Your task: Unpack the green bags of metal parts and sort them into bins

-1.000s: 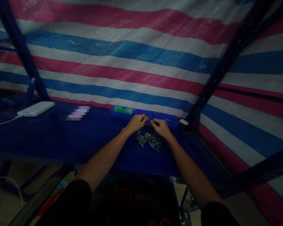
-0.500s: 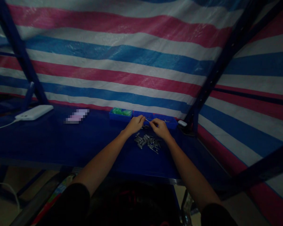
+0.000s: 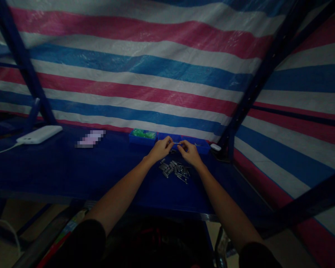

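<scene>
Between my two hands stretches a thin metal pin (image 3: 177,143), too small to make out its exact kind. My left hand (image 3: 162,147) pinches its left end, and my right hand (image 3: 188,151) pinches the right end. Just below them on the blue table lies a loose pile of small grey cylinders (image 3: 167,169). Several thin metal pins (image 3: 182,175) are mixed in at the pile's right side. Right behind my hands stand blue bins (image 3: 202,146) with small metal parts in them, partly hidden by my fingers.
A blue bin (image 3: 143,139) at the back holds green plastic-wrapped items. White power bank (image 3: 40,134) with a cable and a blurred pinkish object (image 3: 91,139) lie to the left. A small white case (image 3: 215,147) sits at the right, near a dark blue frame post (image 3: 240,111).
The pin has turned from a slant to nearly level between my fingers. Both hands stay in almost the same place, still pinching.
</scene>
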Motion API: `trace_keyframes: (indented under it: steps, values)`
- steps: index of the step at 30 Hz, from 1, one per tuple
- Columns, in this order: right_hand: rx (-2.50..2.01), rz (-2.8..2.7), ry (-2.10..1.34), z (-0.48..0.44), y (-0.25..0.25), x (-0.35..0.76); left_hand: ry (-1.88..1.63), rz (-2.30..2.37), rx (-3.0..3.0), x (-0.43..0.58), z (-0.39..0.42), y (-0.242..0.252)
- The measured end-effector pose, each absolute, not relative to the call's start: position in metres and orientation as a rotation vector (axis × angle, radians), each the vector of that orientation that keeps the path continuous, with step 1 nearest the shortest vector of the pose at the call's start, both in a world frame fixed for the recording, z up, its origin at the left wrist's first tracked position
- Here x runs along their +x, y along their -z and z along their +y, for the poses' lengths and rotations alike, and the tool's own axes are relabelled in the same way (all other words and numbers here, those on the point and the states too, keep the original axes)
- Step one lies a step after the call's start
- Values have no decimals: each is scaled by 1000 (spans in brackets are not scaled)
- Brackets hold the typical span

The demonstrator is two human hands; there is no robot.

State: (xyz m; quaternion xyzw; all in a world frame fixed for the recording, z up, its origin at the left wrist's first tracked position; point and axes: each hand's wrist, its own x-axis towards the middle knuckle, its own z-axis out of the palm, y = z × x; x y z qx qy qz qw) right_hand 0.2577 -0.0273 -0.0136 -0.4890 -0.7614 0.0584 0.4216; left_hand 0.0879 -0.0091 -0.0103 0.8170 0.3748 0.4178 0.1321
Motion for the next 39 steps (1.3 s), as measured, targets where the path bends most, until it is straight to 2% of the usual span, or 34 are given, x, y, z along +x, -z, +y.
trace_keyframes:
  steps: [7,12,15,27,31,39]
  values:
    - [-1277,-1948,-25,-27,10,259,-1126,1215,2447,89,-13,8]
    - [-1721,-1555,288,-16,7,290,-791,1570,2515,93,-10,20]
    - [-1883,-1402,298,-13,11,305,-666,1645,2618,98,-9,27]
    - [-1617,-2084,-70,-9,34,274,-661,1684,2750,111,-9,35]
    - [-1552,-2169,-172,-9,37,275,-689,1635,2652,104,-6,32]
    - [-1310,-2059,-115,-9,35,267,-914,1430,2440,93,6,26]
